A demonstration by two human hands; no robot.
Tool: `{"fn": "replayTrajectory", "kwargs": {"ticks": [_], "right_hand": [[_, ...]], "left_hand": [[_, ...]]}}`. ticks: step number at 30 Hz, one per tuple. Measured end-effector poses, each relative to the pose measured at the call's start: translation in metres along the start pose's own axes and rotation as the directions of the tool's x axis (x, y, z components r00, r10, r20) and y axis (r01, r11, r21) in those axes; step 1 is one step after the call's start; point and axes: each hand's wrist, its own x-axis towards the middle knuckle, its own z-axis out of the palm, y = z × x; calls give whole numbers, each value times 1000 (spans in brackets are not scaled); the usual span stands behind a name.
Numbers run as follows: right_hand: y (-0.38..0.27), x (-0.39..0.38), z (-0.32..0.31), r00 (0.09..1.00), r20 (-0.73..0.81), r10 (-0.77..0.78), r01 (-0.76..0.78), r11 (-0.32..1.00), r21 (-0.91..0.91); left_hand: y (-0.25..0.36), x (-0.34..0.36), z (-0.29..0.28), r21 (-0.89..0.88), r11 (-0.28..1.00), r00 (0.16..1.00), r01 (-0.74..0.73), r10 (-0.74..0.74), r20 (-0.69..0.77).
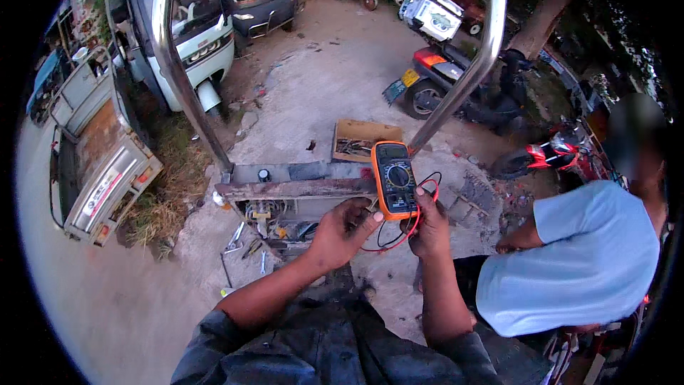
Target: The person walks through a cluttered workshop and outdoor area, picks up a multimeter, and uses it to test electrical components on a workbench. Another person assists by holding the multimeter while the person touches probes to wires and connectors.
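Observation:
An orange-cased multimeter with a round dial is held up in front of me, its face toward me. My right hand grips its lower right side, thumb on the front edge. Beside its lower left corner, my left hand has curled fingers, the thumb tip against the case. A thin brassy bit shows near those fingertips; I cannot make out what it is. Red and black test leads loop from the meter around my right hand and hang below it. The ends of the leads are hidden.
A metal frame with upright chrome bars stands before me, and an open box of small parts lies beyond. Wrenches lie at the left. A person in a light blue shirt crouches close on my right. A scooter and three-wheelers stand farther off.

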Motion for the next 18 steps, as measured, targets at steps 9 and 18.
{"fn": "replayTrajectory", "kwargs": {"ticks": [9,18], "right_hand": [[9,-11,0,995,31,-92,94,992,-79],[52,-36,-82,995,-98,-5,21,986,163]], "left_hand": [[4,19,11,-14,998,990,62,-60,130],[-10,36,38,-317,945,969,-77,146,200]]}}
